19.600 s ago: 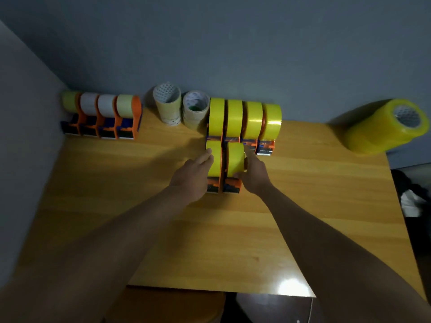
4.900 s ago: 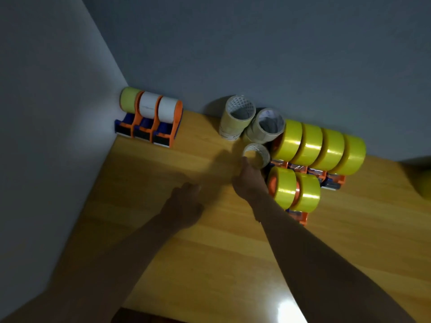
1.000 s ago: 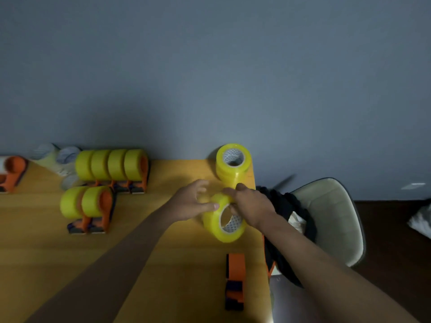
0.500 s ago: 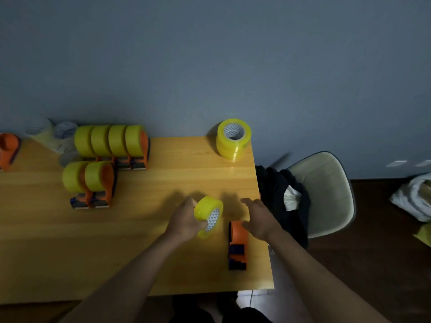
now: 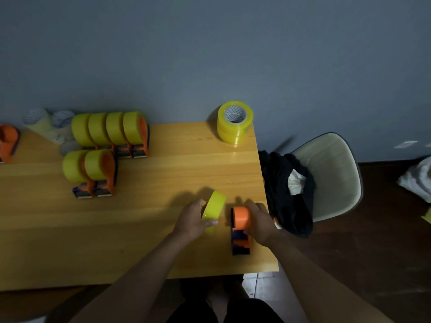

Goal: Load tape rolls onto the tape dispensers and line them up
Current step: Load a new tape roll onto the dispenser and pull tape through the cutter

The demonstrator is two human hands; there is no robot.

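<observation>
My left hand (image 5: 193, 219) grips a yellow tape roll (image 5: 215, 205), held on edge just above the wooden table (image 5: 130, 229). Right beside it, my right hand (image 5: 259, 220) grips an empty orange and blue dispenser (image 5: 240, 229) near the table's right edge. A stack of yellow rolls (image 5: 234, 122) stands at the back right corner. Several loaded dispensers form a back row (image 5: 109, 132), with two more loaded dispensers (image 5: 89, 171) in front of them.
Pale tape rolls (image 5: 47, 125) stand by the wall at the left, and another orange dispenser (image 5: 8, 142) shows at the left border. A cream chair (image 5: 326, 173) with dark clothing (image 5: 286, 190) on it stands right of the table.
My right hand has closed on the empty dispenser, which it hovered over before. The left hand turned the yellow roll on edge and keeps it beside the dispenser.
</observation>
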